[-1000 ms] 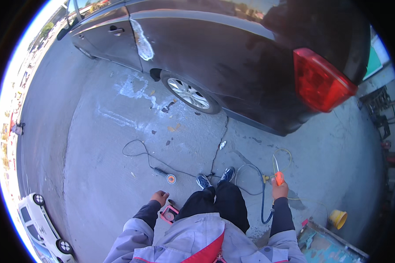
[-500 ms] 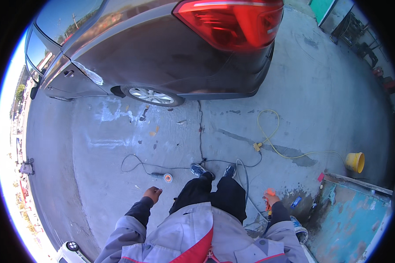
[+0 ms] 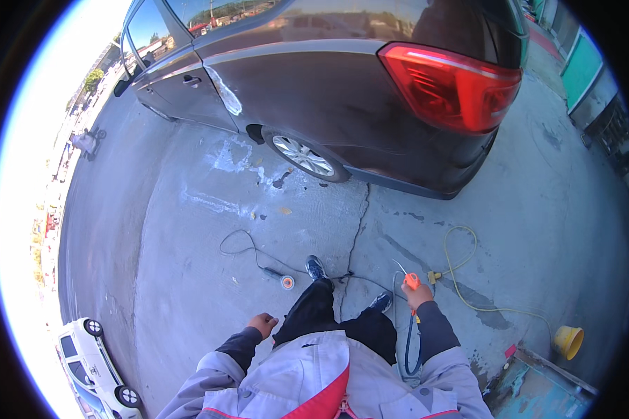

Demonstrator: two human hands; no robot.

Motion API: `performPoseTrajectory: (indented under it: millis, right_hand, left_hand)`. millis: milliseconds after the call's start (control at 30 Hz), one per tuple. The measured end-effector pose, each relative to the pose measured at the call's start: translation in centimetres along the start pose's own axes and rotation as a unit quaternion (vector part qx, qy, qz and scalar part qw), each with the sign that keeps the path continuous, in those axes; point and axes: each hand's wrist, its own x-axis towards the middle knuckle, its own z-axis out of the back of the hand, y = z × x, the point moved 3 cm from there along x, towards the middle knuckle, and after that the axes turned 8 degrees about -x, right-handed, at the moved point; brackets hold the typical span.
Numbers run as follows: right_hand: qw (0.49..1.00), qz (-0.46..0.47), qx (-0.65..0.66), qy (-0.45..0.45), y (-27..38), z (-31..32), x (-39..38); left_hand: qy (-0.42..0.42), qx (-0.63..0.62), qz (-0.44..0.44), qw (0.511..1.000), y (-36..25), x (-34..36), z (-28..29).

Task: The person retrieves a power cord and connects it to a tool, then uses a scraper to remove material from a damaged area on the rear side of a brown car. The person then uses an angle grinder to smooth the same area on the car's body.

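The left hand (image 3: 263, 324) hangs beside the person's leg, fingers curled loosely into a soft fist with nothing in it. On the concrete floor (image 3: 189, 279) ahead of it lies a small roll of tape (image 3: 287, 282), next to a thin black cable (image 3: 241, 246). The right hand (image 3: 418, 296) is clenched around an orange-handled air blow gun (image 3: 410, 279), its thin nozzle pointing up and away toward the dark car (image 3: 342, 91); a dark hose (image 3: 407, 346) hangs from the handle. A yellow hose (image 3: 461, 262) trails across the floor to a yellow bucket (image 3: 568, 341) at far right; its contents cannot be made out.
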Motion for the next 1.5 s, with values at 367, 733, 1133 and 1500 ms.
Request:
performPoseTrajectory:
  millis: [367, 733, 1133, 1500]
  right_hand:
    - [0.932, 0.276, -0.233, -0.04, 35.7, -4.8, 0.7]
    - [0.87, 0.39, -0.298, -0.046, 63.7, -15.2, 0.2]
    - [0.814, 0.524, -0.248, 0.038, 76.5, -17.9, -7.7]
    - [0.885, 0.406, -0.136, -0.185, 88.1, -8.5, 6.4]
  left_hand:
    - [-0.045, -0.118, 0.11, 0.986, 9.0, 1.6, 1.1]
    - [-0.095, -0.171, 0.102, 0.975, 15.6, 12.3, 18.5]
    - [-0.112, -0.755, -0.203, 0.613, -7.7, 26.1, 58.5]
    - [-0.083, -0.627, -0.179, 0.754, -16.8, 33.1, 68.2]
